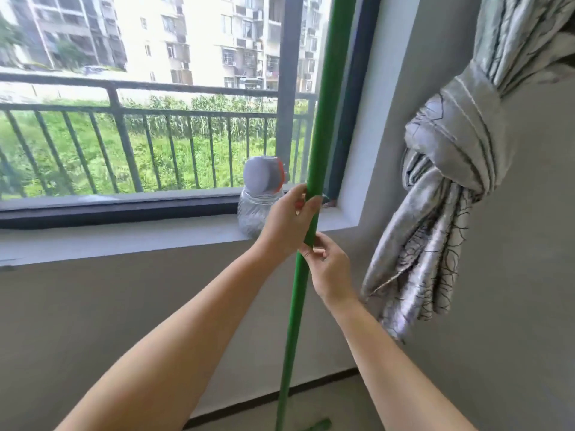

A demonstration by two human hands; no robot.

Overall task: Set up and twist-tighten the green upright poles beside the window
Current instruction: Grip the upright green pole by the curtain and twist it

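Note:
A long green pole stands upright in front of the window's right edge, running from the top of the view down to the floor. It has a thicker upper section and a thinner lower section, joined at about sill height. My left hand is wrapped around the bottom of the thicker section. Just below it, my right hand pinches the thinner section at the joint with fingers and thumb. A small green piece lies on the floor near the pole's foot.
A clear plastic jar with a grey and orange lid stands on the window sill just left of the pole. A knotted grey patterned curtain hangs at the right. Outside are a metal railing and apartment blocks.

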